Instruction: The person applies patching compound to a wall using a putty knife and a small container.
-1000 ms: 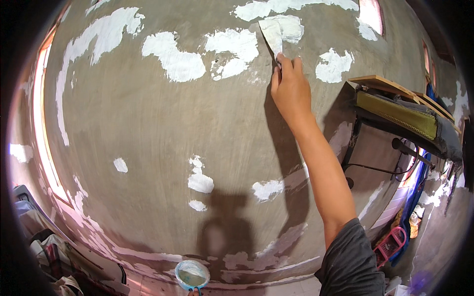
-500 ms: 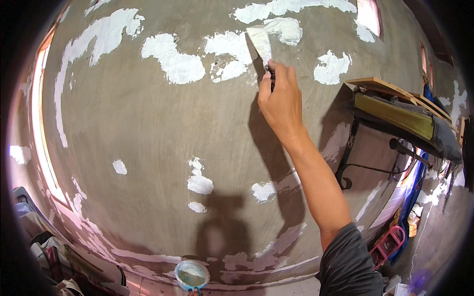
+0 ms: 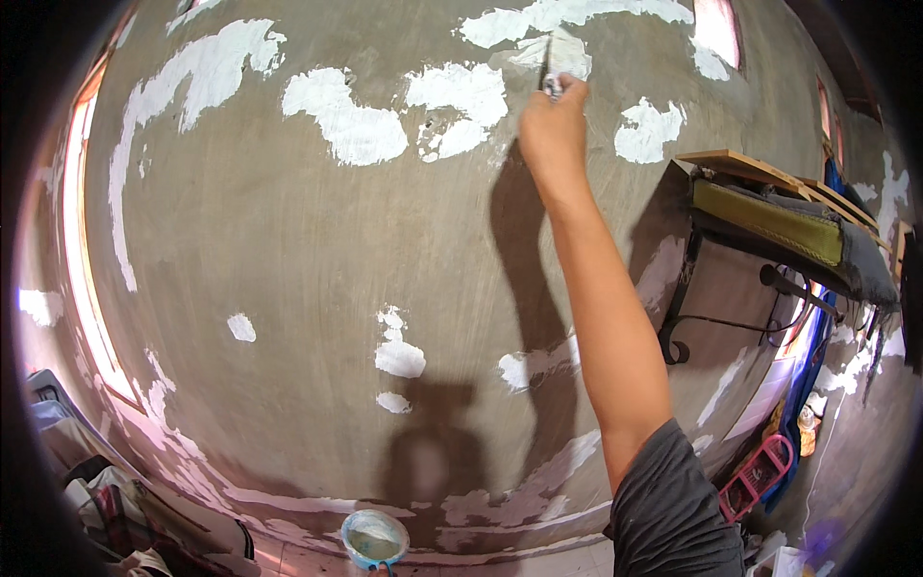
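Note:
High on the grey plaster wall (image 3: 288, 231), my right hand (image 3: 556, 123) is closed round the handle of a putty knife (image 3: 569, 53). The knife's blade, coated white, lies against a white filler patch (image 3: 524, 55) on the wall. At the lower edge, a blue bowl (image 3: 348, 543) holds pale, wet-looking filler. A small part of my left hand (image 3: 386, 569) shows at the bowl's near rim, gripping it; most of that hand is out of sight. White patches (image 3: 346, 120) dot the wall left of the knife, and another patch (image 3: 648, 131) lies to its right.
A shelf (image 3: 769, 216) on dark curled brackets juts from the wall on the right, beside my forearm. Bright window openings (image 3: 82, 240) stand at the left. Clothes and fabric (image 3: 115, 510) are piled at lower left. A pink plastic rack (image 3: 757, 478) is at lower right.
My right hand has moved a little right and up with the putty knife, and the blade has turned onto the upper filler patch. The bowl stays at the lower edge.

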### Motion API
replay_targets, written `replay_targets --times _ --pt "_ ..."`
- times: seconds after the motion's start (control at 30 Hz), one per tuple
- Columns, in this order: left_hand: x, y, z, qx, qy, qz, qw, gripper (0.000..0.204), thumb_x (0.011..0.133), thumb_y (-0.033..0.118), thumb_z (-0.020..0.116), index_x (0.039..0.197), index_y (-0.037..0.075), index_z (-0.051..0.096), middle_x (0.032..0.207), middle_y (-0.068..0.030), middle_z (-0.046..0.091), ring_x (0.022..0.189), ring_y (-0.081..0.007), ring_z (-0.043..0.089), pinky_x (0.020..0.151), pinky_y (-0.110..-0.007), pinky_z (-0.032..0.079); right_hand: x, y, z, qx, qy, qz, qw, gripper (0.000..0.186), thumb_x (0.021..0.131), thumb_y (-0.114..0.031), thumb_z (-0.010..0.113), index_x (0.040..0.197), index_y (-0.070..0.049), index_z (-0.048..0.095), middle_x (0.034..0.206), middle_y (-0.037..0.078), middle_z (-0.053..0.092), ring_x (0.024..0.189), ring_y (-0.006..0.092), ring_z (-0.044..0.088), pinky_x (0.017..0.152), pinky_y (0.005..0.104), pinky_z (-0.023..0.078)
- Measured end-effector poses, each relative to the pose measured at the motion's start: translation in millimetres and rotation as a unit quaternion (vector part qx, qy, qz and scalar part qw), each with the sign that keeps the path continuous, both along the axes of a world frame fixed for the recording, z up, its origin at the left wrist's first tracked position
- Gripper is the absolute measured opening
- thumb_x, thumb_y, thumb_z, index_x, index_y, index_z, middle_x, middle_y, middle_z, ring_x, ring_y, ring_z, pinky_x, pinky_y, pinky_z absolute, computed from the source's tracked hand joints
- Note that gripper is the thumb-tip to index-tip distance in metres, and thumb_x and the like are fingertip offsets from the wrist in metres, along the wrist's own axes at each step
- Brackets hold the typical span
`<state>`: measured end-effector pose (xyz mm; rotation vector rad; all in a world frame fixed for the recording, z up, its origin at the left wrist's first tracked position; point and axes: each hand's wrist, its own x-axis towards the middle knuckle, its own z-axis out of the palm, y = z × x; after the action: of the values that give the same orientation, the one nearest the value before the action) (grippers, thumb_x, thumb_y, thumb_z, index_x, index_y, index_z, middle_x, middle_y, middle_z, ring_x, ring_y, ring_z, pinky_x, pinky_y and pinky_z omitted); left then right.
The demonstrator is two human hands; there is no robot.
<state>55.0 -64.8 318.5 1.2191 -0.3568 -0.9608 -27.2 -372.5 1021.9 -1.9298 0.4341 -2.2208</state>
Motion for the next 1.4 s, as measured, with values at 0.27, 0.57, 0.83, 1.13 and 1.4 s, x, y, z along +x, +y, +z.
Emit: replay_targets --times 0.27,0.57,0.83,1.13,1.4 --pt "5.1 8.7 23.9 -0.015 0.009 -0.002 1.000 0.025 0.103 0.033 0.052 0.103 0.009 0.059 0.066 -0.0047 0.057 0.040 -0.0130 0.049 0.031 -0.025 0.035 61.1 39.1 -35.2 0.019 0.052 0.123 0.991 0.048 0.093 -0.005 0.048 0.132 0.009 0.025 0.112 0.039 0.056 0.102 0.0464 0.059 0.090 0.0469 0.046" --pt "6.9 11.0 5.2 0.008 0.043 0.021 0.999 0.025 0.102 0.033 0.054 0.101 0.008 0.056 0.065 -0.0056 0.055 0.039 -0.0140 0.048 0.031 -0.026 0.035 30.6 -8.6 12.0 0.032 -0.021 0.116 0.992 0.055 0.094 -0.005 0.046 0.135 0.017 0.016 0.109 0.039 0.058 0.087 0.0443 0.065 0.078 0.0462 0.053" --pt "11.8 8.5 17.0 -0.017 0.003 0.017 1.000 0.027 0.102 0.034 0.053 0.101 0.008 0.057 0.065 -0.0055 0.056 0.040 -0.0135 0.049 0.032 -0.025 0.035 57.4 33.4 -17.6 0.027 0.036 0.191 0.981 0.055 0.096 -0.007 0.040 0.141 0.007 0.013 0.087 0.019 0.060 0.060 0.0190 0.062 0.043 0.0303 0.045" --pt "12.5 3.3 3.3 -0.028 -0.012 0.003 1.000 0.027 0.101 0.032 0.053 0.097 0.007 0.059 0.066 -0.0051 0.057 0.042 -0.0129 0.051 0.035 -0.025 0.038 83.7 10.1 -35.6 0.017 0.071 0.157 0.985 0.057 0.094 -0.003 0.043 0.138 0.016 0.013 0.134 0.046 0.038 0.125 0.0550 0.045 0.108 0.0502 0.036" --pt "5.9 7.9 15.5 -0.015 -0.006 0.002 1.000 0.029 0.101 0.035 0.051 0.094 0.008 0.058 0.064 -0.0044 0.056 0.040 -0.0130 0.050 0.033 -0.025 0.037 69.3 9.8 -36.5 -0.032 0.083 0.105 0.990 0.053 0.096 -0.003 0.040 0.138 0.015 0.015 0.130 0.046 0.040 0.120 0.0530 0.048 0.104 0.0484 0.039"
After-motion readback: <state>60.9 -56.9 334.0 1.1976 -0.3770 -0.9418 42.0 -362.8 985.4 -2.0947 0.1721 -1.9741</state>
